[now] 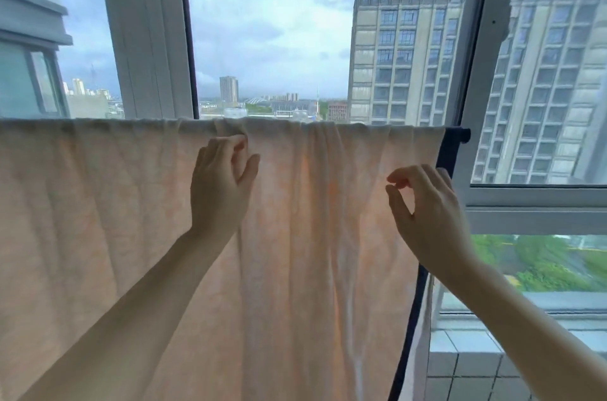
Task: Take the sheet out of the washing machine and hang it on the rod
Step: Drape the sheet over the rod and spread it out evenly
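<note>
Your left hand (220, 184) is raised in front of the sheet (108, 220), with the forearm coming up from the lower left. Its fingers are curled near the top edge of the cloth, just under the rod (457, 132), and the thumb stands apart to the right. The fingertips seem to touch or pinch a small fold there, but the backlight makes it hard to see, so I cannot tell if you really grasp it.

Your right hand (427, 216) is raised too, lower than the left one, with the forearm coming from the lower right. Its fingers are loosely bent, and the thumb and the index finger are near each other with a small gap between them. They hold nothing; the hand hangs just in front of the right part of the sheet.

There is one sheet, pale peach in colour. It already hangs over the one dark rod and falls down in long folds, covering almost the whole width of the view. Only the right end of the rod shows, beside the white window frame (532, 197). You have two hands in view. Behind the glass stands one tall building (404, 49) close by.
</note>
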Action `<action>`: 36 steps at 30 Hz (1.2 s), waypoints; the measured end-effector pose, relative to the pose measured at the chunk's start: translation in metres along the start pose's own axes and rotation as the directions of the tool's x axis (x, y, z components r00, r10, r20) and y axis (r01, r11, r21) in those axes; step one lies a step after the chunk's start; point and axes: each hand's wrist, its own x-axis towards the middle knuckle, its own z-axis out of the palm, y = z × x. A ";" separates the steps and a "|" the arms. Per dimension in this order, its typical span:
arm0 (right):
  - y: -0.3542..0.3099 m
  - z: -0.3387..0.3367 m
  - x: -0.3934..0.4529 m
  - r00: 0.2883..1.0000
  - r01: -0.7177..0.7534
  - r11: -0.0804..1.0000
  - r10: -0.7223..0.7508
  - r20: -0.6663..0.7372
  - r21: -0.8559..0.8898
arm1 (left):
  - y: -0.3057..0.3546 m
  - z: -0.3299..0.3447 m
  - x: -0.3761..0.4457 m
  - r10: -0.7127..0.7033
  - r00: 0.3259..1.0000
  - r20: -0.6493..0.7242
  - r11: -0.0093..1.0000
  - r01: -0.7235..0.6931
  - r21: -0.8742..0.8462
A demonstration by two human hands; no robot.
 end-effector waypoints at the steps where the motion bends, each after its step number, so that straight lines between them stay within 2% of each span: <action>1: 0.003 -0.005 0.011 1.000 0.017 0.999 -0.018 -0.019 -0.030 | 0.006 0.001 0.008 0.050 0.999 -0.006 0.999 -0.049 0.024; 4: 0.014 -0.016 0.044 0.999 0.023 0.994 -0.027 -0.034 -0.104 | 0.018 0.007 0.031 0.162 0.987 0.014 0.977 -0.163 0.139; 8: 0.031 -0.019 0.076 0.995 0.102 0.967 -0.098 0.029 -0.234 | 0.025 0.018 0.054 0.194 0.978 0.082 0.948 -0.208 0.241; 11: 0.037 -0.019 0.091 0.984 0.149 0.971 -0.128 0.123 -0.188 | 0.021 0.025 0.068 0.180 0.965 0.191 0.969 -0.207 0.133; 13: 0.040 -0.019 0.098 0.982 0.149 0.983 -0.134 0.132 -0.111 | 0.017 0.026 0.077 0.129 0.956 0.265 0.989 -0.142 0.034; 15: 0.041 -0.017 0.102 0.986 0.127 0.991 -0.122 0.113 -0.045 | 0.016 0.028 0.083 0.110 0.952 0.286 0.992 -0.123 0.029; 18: 0.045 -0.013 0.112 0.995 0.037 0.999 -0.037 0.091 0.004 | 0.019 0.030 0.086 0.103 0.962 0.254 0.987 -0.131 0.095; 21: 0.058 -0.017 0.128 0.993 -0.120 0.992 0.119 0.018 0.042 | 0.017 0.026 0.094 0.004 0.991 0.134 0.991 -0.022 0.135; 23: 0.065 -0.022 0.133 0.984 -0.148 0.988 0.144 0.102 0.042 | 0.012 0.021 0.100 -0.066 0.993 0.103 0.987 0.050 0.151; 25: 0.067 -0.027 0.131 0.952 -0.098 0.994 0.079 0.294 0.048 | 0.014 0.017 0.100 -0.057 0.983 0.173 0.982 0.024 0.187; 27: 0.065 -0.030 0.129 0.917 -0.079 0.993 0.039 0.397 0.086 | 0.026 0.017 0.095 0.028 0.963 0.268 0.990 -0.064 0.126; 31: 0.067 -0.041 0.133 0.919 -0.191 0.964 0.109 0.378 0.187 | 0.057 0.027 0.091 0.179 0.883 0.435 0.982 -0.184 -0.030; 36: 0.077 -0.055 0.124 0.920 -0.201 0.977 0.165 0.357 0.068 | 0.064 0.046 0.092 0.187 0.844 0.502 0.982 -0.176 -0.070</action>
